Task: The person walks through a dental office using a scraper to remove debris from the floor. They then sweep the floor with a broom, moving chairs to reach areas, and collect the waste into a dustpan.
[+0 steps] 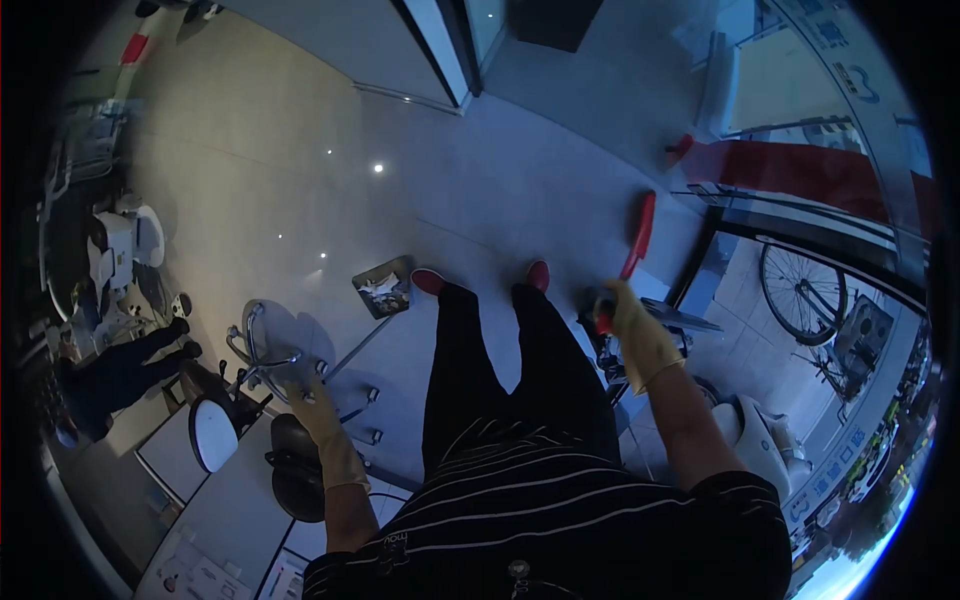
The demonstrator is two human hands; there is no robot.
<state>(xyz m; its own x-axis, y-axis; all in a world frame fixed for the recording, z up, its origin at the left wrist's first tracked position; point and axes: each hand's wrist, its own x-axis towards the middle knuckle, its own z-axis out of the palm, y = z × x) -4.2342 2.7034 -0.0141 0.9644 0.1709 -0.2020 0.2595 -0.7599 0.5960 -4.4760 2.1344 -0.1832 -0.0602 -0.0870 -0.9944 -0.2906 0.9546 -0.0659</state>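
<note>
Across the broad, grey tiled floor [300,120], a dark, square dustpan [402,272] rests at the end of a long, thin handle [358,347], which the left hand [314,412], in a yellow rubber glove, grasps. The right hand [636,335], gloved alike, is clenched around a long, narrow red tool [641,235]. A red shoe [428,281] stands just beside the dustpan, where crumpled white litter [384,287] lies.
</note>
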